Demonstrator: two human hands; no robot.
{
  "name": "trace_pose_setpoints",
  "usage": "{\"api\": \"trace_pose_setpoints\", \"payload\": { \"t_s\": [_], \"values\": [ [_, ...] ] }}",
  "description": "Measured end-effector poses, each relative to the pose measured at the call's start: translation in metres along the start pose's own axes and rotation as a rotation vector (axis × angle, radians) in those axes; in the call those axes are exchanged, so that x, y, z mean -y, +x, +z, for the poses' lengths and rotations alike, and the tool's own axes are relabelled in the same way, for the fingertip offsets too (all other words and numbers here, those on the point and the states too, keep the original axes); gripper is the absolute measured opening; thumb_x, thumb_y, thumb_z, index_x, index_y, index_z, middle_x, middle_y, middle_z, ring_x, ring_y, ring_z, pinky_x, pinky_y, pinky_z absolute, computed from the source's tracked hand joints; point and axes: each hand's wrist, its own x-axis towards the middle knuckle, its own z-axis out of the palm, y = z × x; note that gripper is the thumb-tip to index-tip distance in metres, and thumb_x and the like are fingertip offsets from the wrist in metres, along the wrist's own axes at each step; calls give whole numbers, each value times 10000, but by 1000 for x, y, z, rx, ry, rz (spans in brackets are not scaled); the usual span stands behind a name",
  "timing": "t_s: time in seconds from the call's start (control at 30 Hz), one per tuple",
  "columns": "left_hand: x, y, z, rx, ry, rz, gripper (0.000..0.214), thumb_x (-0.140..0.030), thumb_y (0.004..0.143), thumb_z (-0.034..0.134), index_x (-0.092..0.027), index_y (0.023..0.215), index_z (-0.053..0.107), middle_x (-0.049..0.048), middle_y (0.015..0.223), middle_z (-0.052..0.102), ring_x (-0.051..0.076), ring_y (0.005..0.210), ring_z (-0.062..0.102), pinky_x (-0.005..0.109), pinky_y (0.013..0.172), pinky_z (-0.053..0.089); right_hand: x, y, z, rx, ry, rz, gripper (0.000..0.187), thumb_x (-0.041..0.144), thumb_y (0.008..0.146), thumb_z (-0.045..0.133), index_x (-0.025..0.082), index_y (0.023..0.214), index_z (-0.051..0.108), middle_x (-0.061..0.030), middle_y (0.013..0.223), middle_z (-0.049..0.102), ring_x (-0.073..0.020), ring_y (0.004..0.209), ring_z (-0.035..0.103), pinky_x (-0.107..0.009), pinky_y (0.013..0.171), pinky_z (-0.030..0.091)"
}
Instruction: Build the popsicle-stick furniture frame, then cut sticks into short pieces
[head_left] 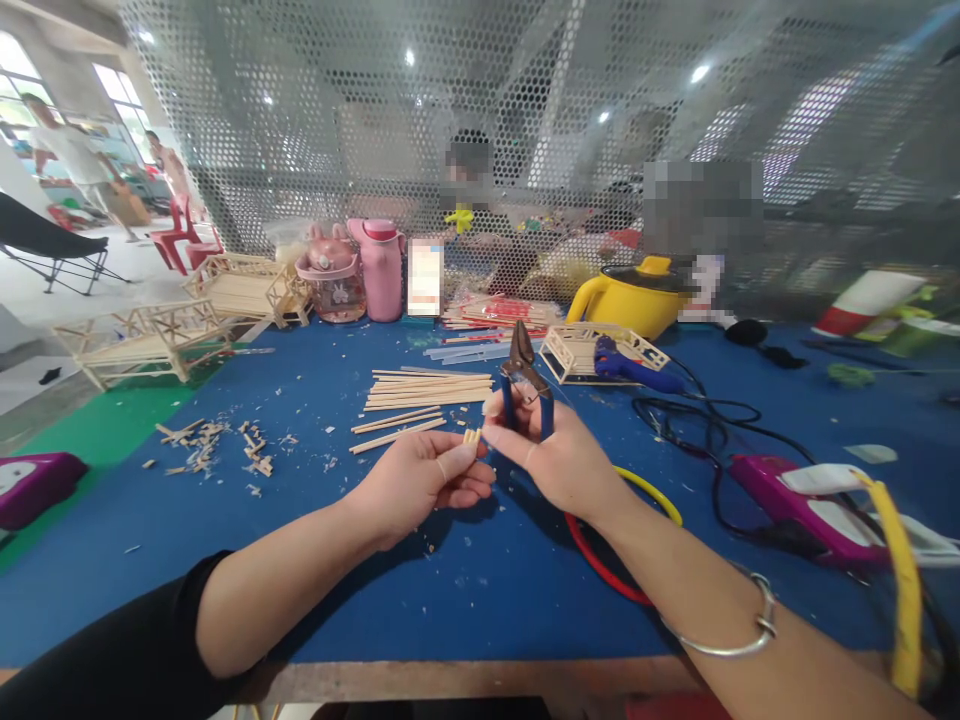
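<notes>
My left hand [435, 470] is closed, pinching a few short cut wooden stick pieces [471, 437] between thumb and fingers. Close on its right, my right hand [551, 450] holds pruning shears [523, 372] with blue handles, blades pointing up and away. The fingertips of my right hand come up to the stick pieces; whether they touch them I cannot tell. Just beyond my hands lie several long wooden sticks [427, 390] in a loose row. Small wood offcuts [195, 445] are scattered to the left.
Stick-built models [142, 340] stand at the left, another [570, 355] behind the shears beside a blue glue gun [637, 370]. A pink bottle [382, 275], a phone [425, 280] and a yellow pot [637, 300] line the back. Black cable [716, 480] and a purple power strip [817, 510] lie right.
</notes>
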Motion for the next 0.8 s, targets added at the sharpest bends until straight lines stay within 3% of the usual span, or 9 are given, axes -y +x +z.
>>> {"api": "trace_pose_setpoints", "payload": {
  "t_s": [0.1, 0.2, 0.27, 0.37, 0.47, 0.63, 0.8],
  "values": [
    [-2, 3, -6, -25, 11, 45, 160, -257, 809, 576, -105, 841, 616, 55, 708, 665, 75, 594, 618, 152, 545, 487, 6, -5, -29, -65, -301, 43, 128, 321, 741, 562, 206, 760, 510, 19, 733, 570, -135, 678, 532, -275, 690, 431],
    [-4, 7, -13, -55, -2, 86, 179, -283, 809, 576, -112, 842, 618, 51, 714, 663, 70, 594, 611, 161, 566, 493, 0, -28, -56, 0, -592, 168, 124, 329, 719, 564, 219, 756, 522, 26, 656, 579, -140, 584, 532, -258, 575, 428],
    [-5, 8, -16, -75, -18, 107, 184, -293, 813, 570, -118, 842, 617, 44, 708, 660, 65, 586, 602, 164, 571, 492, -10, -49, -65, 32, -712, 218, 169, 344, 707, 573, 227, 826, 549, -6, 765, 632, -172, 664, 584, -276, 613, 455],
    [-4, 10, -19, -78, -25, 112, 184, -296, 808, 577, -119, 841, 615, 44, 705, 657, 67, 589, 600, 169, 574, 490, -28, -77, -67, -4, -815, 192, 307, 392, 679, 599, 226, 934, 561, -57, 954, 640, -230, 859, 607, -312, 717, 474],
    [-3, 10, -19, -58, -21, 113, 193, -300, 800, 586, -114, 841, 617, 51, 713, 657, 71, 592, 601, 173, 574, 491, -39, -91, -62, -52, -877, 147, 297, 412, 705, 567, 221, 932, 556, -68, 981, 631, -240, 905, 604, -329, 759, 476],
    [-6, 7, -20, -44, -44, 153, 188, -297, 808, 575, -115, 831, 616, 46, 705, 651, 65, 587, 596, 170, 580, 490, -46, -98, -57, -120, -957, 128, 252, 396, 742, 517, 216, 916, 548, -86, 950, 642, -253, 900, 610, -343, 747, 479],
    [-10, 5, -21, -33, -31, 175, 206, -312, 796, 586, -109, 822, 607, 35, 671, 634, 65, 563, 582, 165, 538, 468, -51, -91, -52, -191, -1011, 247, 271, 436, 772, 463, 196, 883, 526, -100, 868, 630, -265, 837, 610, -355, 690, 472]
  ]
}}
